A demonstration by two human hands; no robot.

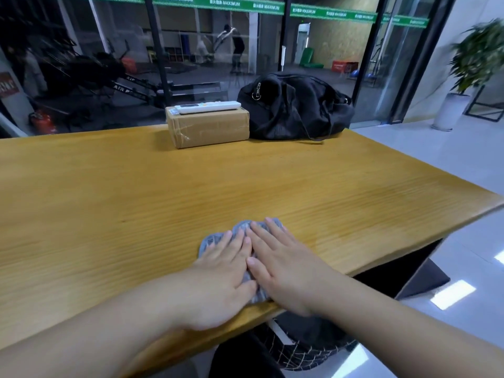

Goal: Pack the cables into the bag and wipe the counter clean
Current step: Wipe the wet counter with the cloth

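The wooden bench [136, 192] fills the view, running from the glass wall at the back to the near edge by the person. At the far side sits the black bag [294, 107], slumped against the glass, zip pull hanging at its left end, a strap trailing onto the wood. Touching its left side is a taped cardboard box [207, 128], and a white remote [207, 107] lies flat on top of that. Down at the near edge, both hands are on a grey cloth [242, 227]: the left hand [218, 279] lies palm down over its left part, fingers [218, 245] straight and together, pressing rather than gripping; the right hand [283, 266] lies flat just beside it, thumbs almost meeting, straight fingers reaching the cloth's far edge. The cloth is bunched under the palms, showing ahead of and between the hands. No cables show on the wood. A mesh bin [305, 350] stands below the edge.
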